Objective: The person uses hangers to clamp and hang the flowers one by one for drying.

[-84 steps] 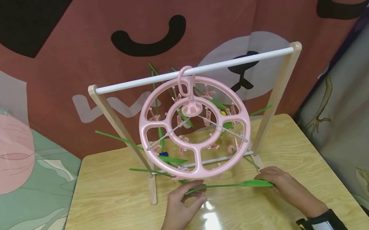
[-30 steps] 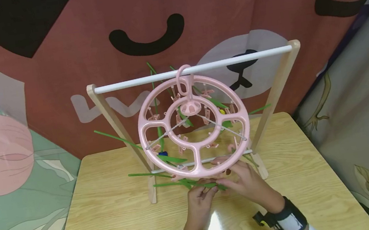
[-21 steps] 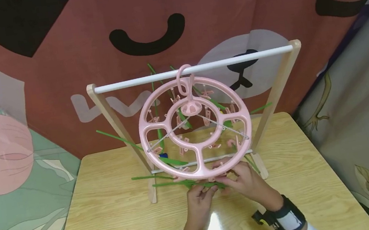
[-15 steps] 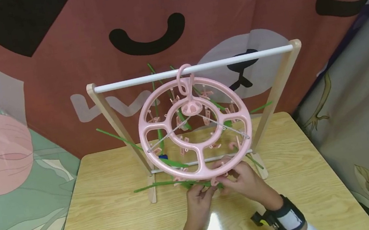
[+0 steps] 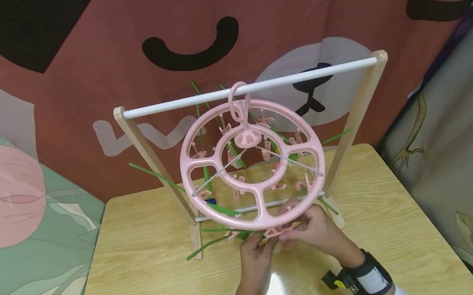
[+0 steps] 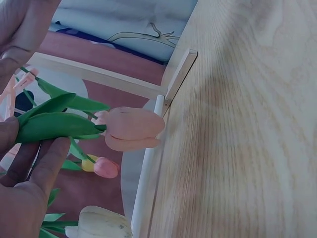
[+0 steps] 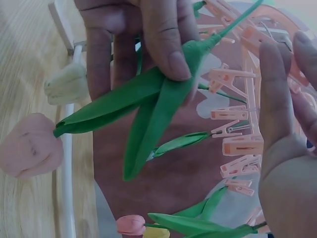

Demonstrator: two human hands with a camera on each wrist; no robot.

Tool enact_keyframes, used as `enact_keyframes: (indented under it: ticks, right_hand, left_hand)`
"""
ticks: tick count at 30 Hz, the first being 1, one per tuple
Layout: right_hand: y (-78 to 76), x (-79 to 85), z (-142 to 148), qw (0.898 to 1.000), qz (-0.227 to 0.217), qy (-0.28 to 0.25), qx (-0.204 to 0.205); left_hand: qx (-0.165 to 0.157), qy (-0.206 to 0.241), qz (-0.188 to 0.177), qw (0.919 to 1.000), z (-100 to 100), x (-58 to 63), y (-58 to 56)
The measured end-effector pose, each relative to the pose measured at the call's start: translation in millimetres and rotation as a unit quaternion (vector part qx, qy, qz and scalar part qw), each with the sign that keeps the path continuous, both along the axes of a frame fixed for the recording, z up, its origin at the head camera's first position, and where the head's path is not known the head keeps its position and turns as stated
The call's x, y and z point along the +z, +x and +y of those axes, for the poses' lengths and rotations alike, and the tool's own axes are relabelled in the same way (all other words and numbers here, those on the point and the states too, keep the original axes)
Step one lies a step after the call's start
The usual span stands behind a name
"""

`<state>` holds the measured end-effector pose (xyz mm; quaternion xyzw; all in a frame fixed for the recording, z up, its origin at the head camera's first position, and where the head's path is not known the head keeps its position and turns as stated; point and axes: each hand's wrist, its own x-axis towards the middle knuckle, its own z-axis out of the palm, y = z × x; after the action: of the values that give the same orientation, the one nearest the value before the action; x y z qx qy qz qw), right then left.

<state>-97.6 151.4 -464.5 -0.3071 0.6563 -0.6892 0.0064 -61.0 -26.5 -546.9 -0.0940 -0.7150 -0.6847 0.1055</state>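
Observation:
My left hand (image 5: 254,265) pinches an artificial tulip at its green leaves, just under the front rim of a round pink clip hanger (image 5: 260,221). The tulip's pale pink bloom (image 6: 132,130) points away from the fingers in the left wrist view. Its green leaves (image 7: 161,101) and thin stem show in the right wrist view. At the front rim, my right hand (image 5: 319,233) grips a pink clothespin (image 5: 273,232) between thumb and fingers, close beside the stem. Whether the clothespin touches the stem I cannot tell.
The hanger hooks over a white rail (image 5: 308,77) on a wooden stand (image 5: 142,150). Several other tulips hang from its clothespins, among them a white tulip (image 6: 101,223) and a small pink tulip (image 6: 106,167). The wooden table (image 5: 147,289) lies beneath; a printed curtain hangs behind.
My right hand has left the tulip's leaf end and come to the hanger's front rim, gripping a clothespin. My left hand has moved right with the tulip. The clothespin has lately turned sideways.

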Motion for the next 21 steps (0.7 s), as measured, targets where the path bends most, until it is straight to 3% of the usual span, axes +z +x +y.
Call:
enact_keyframes:
  ticks: [3, 14, 21]
  right_hand:
    - [1.7, -0.8, -2, 1.000, 0.006, -0.001, -0.020]
    - [-4.1, -5.4, -11, 0.987, 0.123, 0.034, -0.103]
    - [-2.2, -7.8, -14, 0.987, 0.119, 0.043, -0.101]
  left_hand:
    - [0.006, 0.001, 0.000, 1.0000, 1, 0.8, 0.5]
    - [0.016, 0.016, 0.035, 0.9991, 12, 2.3, -1.9]
    - [0.012, 0.012, 0.029, 0.9994, 13, 5.4, -3.6]
